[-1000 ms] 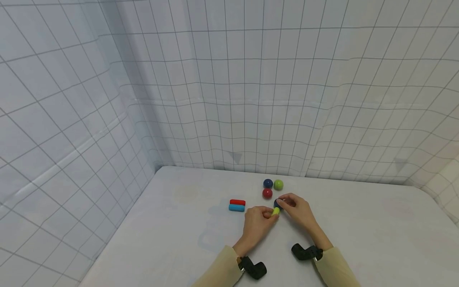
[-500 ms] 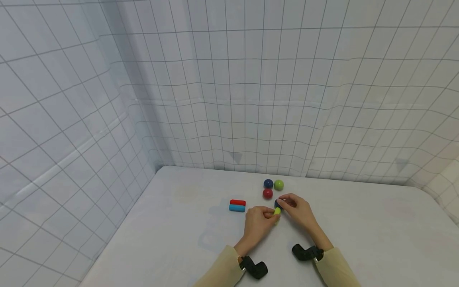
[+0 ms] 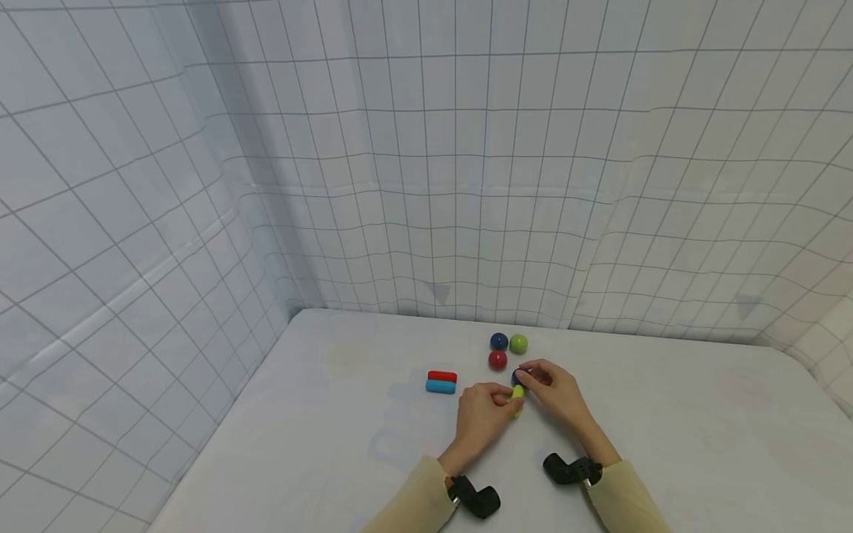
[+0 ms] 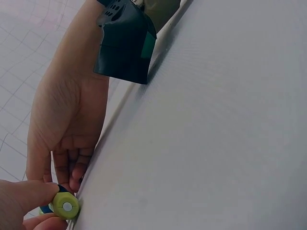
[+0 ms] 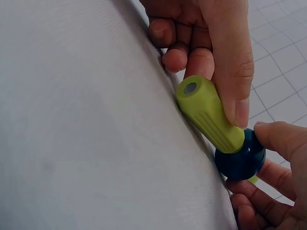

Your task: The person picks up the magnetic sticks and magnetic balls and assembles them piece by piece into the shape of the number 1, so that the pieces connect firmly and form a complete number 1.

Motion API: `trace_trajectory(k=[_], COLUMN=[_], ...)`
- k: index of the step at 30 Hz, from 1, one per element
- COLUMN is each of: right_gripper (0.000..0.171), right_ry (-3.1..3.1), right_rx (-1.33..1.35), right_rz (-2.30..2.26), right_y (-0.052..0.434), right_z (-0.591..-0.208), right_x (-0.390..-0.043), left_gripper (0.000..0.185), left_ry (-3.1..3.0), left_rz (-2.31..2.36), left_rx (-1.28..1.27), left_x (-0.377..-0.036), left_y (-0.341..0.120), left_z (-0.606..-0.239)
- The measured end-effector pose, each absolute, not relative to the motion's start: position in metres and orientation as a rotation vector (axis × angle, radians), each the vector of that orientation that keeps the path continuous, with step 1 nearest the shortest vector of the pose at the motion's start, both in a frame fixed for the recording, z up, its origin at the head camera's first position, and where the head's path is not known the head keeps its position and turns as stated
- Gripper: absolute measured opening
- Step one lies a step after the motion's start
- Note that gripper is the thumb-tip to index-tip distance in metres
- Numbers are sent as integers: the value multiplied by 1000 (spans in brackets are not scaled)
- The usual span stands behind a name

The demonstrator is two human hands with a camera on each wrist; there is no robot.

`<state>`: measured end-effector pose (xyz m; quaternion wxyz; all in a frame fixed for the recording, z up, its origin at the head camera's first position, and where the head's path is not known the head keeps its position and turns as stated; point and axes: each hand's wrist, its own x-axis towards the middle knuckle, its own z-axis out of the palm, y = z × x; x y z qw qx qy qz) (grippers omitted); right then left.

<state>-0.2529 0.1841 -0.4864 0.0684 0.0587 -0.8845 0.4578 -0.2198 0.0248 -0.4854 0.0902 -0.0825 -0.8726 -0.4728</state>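
Note:
My left hand (image 3: pixel 481 418) pinches a yellow-green magnetic rod (image 5: pixel 206 115) between thumb and fingers. The rod has ridged sides and a round grey inset in its end. Opposite, my right hand (image 3: pixel 563 396) grips a dark blue ball (image 5: pixel 237 163), thumb on one side and fingers on the other. The rod's far end sits right at the ball's surface. In the left wrist view the rod's end (image 4: pixel 66 206) faces the camera and hides most of the ball. A small bit of green shows behind the ball in the right wrist view.
Behind the hands, a navy ball (image 3: pixel 499 341), a green ball (image 3: pixel 518 343) and a red ball (image 3: pixel 497 360) stand grouped on the white table (image 3: pixel 346 429). Left of them a red rod (image 3: pixel 443 376) and a blue rod (image 3: pixel 440 386) lie side by side. A gridded curtain (image 3: pixel 426 185) borders the table's back.
My left hand has shifted slightly right, and the yellow-green rod has swung to point more directly at the blue ball. The right hand keeps its hold almost in place.

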Motion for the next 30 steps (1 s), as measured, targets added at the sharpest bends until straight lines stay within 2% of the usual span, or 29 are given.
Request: trace_trajectory(k=[30], right_gripper=[30], right_ry=[-2672], right_rx=[126], right_rz=[1375], right_y=[185], right_z=[-486], right_x=[-254], left_gripper=[23], left_ry=[-2601], left_rz=[-1430], left_rx=[-245], left_x=[-226], left_y=[23], left_z=[-493])
